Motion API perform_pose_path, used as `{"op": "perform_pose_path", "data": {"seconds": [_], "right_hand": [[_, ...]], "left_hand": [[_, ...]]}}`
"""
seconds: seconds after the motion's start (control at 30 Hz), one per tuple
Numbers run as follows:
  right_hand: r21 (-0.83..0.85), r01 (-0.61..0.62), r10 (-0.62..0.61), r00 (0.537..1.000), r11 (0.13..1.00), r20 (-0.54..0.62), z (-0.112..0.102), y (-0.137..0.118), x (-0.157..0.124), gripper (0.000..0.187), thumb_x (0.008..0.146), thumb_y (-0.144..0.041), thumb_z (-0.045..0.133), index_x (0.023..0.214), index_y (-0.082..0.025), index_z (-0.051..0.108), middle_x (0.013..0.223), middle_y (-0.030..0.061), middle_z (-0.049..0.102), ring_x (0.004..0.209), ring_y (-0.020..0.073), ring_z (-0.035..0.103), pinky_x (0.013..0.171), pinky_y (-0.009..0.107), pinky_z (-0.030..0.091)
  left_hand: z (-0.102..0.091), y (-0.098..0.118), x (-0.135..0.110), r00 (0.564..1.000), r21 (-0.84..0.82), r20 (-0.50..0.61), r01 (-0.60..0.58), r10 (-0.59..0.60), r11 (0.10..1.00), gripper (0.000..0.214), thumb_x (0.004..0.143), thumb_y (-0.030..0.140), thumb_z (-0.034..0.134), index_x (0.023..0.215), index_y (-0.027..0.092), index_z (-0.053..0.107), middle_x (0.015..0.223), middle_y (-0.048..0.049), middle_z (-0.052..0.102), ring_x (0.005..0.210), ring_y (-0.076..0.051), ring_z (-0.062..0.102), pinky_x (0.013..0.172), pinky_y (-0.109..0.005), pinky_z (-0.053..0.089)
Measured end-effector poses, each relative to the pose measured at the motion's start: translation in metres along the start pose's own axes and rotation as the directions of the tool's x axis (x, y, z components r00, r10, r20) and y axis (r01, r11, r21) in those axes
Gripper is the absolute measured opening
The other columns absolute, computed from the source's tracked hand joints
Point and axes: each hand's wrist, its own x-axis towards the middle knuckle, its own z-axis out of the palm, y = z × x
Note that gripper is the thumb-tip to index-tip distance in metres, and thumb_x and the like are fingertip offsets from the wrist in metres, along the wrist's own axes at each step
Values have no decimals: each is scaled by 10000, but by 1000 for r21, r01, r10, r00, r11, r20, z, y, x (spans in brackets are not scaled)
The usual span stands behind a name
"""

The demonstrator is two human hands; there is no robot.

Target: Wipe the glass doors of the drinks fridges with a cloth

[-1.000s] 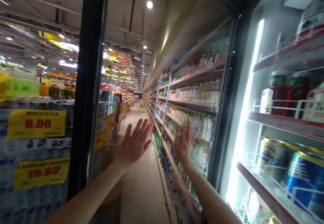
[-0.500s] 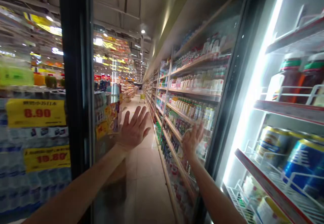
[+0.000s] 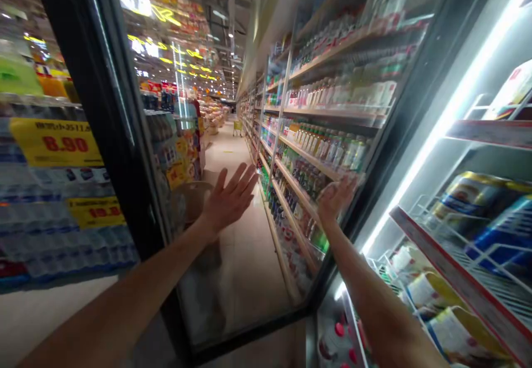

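Both my hands are raised in front of a dark-framed glass cooler door (image 3: pixel 124 107), which stands swung out. My left hand (image 3: pixel 228 199) is held up with its fingers stretched and slightly spread, holding nothing; whether it touches the glass I cannot tell. Farther right, my right hand (image 3: pixel 334 199) is raised near the door's hinge side, blurred, its fingers extended and no object visible in it. Bottle shelves (image 3: pixel 307 146) show through or in the glass behind both hands.
At right is the lit cooler interior, with a red-edged wire shelf (image 3: pixel 457 279), cans (image 3: pixel 461 202) and cups (image 3: pixel 430 290). To the left, water bottle packs (image 3: pixel 62 246) stand under a yellow price sign (image 3: pixel 58 142). A bright light strip (image 3: pixel 440 135) runs along the cooler's side.
The view has tilted downward and rolled, so the door frame now leans and its lower edge shows. Both hands appear slightly higher and farther right. Their fingers remain extended.
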Motion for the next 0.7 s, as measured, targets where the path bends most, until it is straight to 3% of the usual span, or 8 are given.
{"op": "perform_pose_path", "data": {"seconds": [0.07,0.17,0.23,0.33,0.43,0.5,0.6,0.7], "right_hand": [[50,204,-206,978,978,35,2,-38,-34,547,877,-299,304,1398,-131,299,1478,191,202,1385,286,148,1058,560,221],[159,601,-618,781,783,88,5,-84,-91,544,854,-292,401,1390,-252,314,1491,86,222,1383,259,172,1089,514,205],[187,693,-714,695,697,85,5,-84,-108,536,849,-292,425,1373,-329,322,1478,22,265,1368,226,223,1103,487,200],[134,605,-616,786,785,56,3,-40,-92,541,863,-265,391,1395,-272,295,1471,91,272,1362,252,228,1080,559,182],[26,199,-200,979,980,34,4,7,-56,542,882,-283,323,1412,-180,271,1454,188,265,1351,313,235,1014,649,209],[0,-27,27,999,1000,27,6,12,-46,546,887,-305,302,1413,-165,266,1454,202,257,1350,327,233,995,663,229],[68,169,-174,982,983,70,8,-24,-70,542,882,-280,330,1411,-175,272,1473,185,224,1374,314,180,1019,636,227],[188,568,-592,798,801,115,9,-69,-110,521,851,-231,419,1368,-242,355,1466,108,282,1382,278,171,1075,567,195]], "left_hand": [[1,-2,0,1000,-27,-4,0,0,1000,584,915,251,409,1439,167,165,1431,-103,322,1378,-203,127,1150,-442,-12],[3,-5,0,1000,-3,-22,-12,12,1000,579,908,266,428,1431,159,203,1430,-98,328,1380,-206,112,1151,-440,-10],[4,-7,-1,1000,33,-25,-16,17,999,558,903,272,439,1415,149,253,1424,-95,342,1382,-207,100,1152,-439,-6],[4,-7,-1,999,70,-28,-20,22,997,500,904,260,429,1379,138,333,1417,-86,361,1385,-200,83,1153,-433,-7],[5,-7,-1,998,99,-44,-30,35,995,467,904,262,421,1347,120,385,1416,-86,368,1388,-212,79,1152,-447,1],[6,-6,-1,998,110,-47,-34,39,993,460,900,269,425,1335,118,404,1418,-88,367,1390,-222,84,1150,-458,14],[7,-6,-1,997,111,-62,-34,41,993,455,893,266,440,1325,127,420,1411,-84,381,1392,-217,90,1151,-455,22],[8,-7,-1,997,97,-75,-26,34,995,463,889,268,449,1329,129,416,1403,-82,397,1393,-209,94,1153,-448,23]]}}
